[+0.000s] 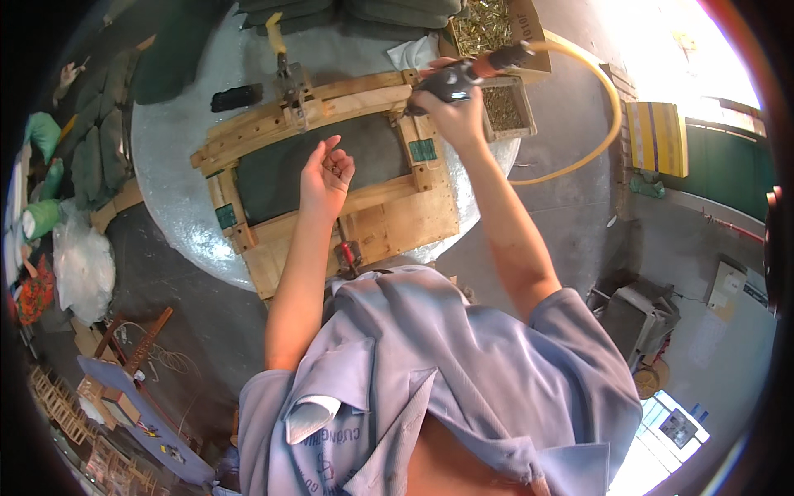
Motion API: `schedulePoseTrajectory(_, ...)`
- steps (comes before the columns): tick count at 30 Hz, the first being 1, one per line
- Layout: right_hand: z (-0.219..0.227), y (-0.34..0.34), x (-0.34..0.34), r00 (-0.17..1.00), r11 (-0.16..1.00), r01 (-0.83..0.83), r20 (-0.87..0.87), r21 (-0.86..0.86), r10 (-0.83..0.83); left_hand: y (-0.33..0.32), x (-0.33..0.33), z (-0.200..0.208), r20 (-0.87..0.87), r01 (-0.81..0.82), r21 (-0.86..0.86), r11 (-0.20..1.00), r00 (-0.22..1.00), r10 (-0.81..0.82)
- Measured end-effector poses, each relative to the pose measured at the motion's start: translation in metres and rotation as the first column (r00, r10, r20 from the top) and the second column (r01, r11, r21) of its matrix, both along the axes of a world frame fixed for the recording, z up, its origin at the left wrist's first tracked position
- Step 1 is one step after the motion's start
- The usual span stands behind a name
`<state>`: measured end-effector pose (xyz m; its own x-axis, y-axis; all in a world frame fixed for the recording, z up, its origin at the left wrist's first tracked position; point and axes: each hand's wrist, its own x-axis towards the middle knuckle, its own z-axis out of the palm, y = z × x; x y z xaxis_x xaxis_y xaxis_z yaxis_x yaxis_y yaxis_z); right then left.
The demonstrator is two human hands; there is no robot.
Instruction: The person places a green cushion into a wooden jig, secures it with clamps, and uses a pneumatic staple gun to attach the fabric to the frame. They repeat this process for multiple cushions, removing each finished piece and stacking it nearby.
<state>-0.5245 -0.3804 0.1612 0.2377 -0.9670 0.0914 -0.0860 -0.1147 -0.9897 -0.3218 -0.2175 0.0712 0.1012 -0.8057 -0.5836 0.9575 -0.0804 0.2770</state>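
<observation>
My right hand is wrapped round a black air screwdriver with an orange section and a yellow hose. Its front end is at the upper right corner of a wooden frame; whether the tip touches is hidden. My left hand, palm up with fingers curled over the frame's middle, holds small brownish pieces that look like screws. A dark green panel lies within the frame. A toggle clamp with a yellow handle stands at the far rail, and a red-handled clamp is at the near side.
The frame rests on a round, plastic-wrapped table. A cardboard box of brass-coloured screws and a wooden tray of small hardware stand at the far right. The yellow hose loops right. A black object lies left of the clamp.
</observation>
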Motion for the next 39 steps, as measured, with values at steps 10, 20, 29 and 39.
schedulePoseTrajectory(10,0.088,0.198,-0.051,0.845,0.991,0.024,0.526,0.134,-0.091,0.136,-0.009,0.052,-0.167,-0.092,-0.213,0.973,0.984,0.056)
schedulePoseTrajectory(20,0.092,0.261,-0.034,0.889,0.979,-0.074,0.458,0.191,-0.022,0.175,-0.013,0.078,-0.070,-0.049,-0.194,0.980,0.997,0.036)
schedulePoseTrajectory(29,0.101,0.300,0.000,0.875,0.969,-0.010,0.471,0.247,-0.111,0.210,0.023,0.051,-0.071,-0.024,-0.037,0.999,0.997,0.021)
schedulePoseTrajectory(39,0.098,0.359,0.054,0.872,0.946,0.162,0.408,0.281,-0.270,0.264,0.083,0.046,0.190,0.298,0.015,0.954,0.936,-0.296)
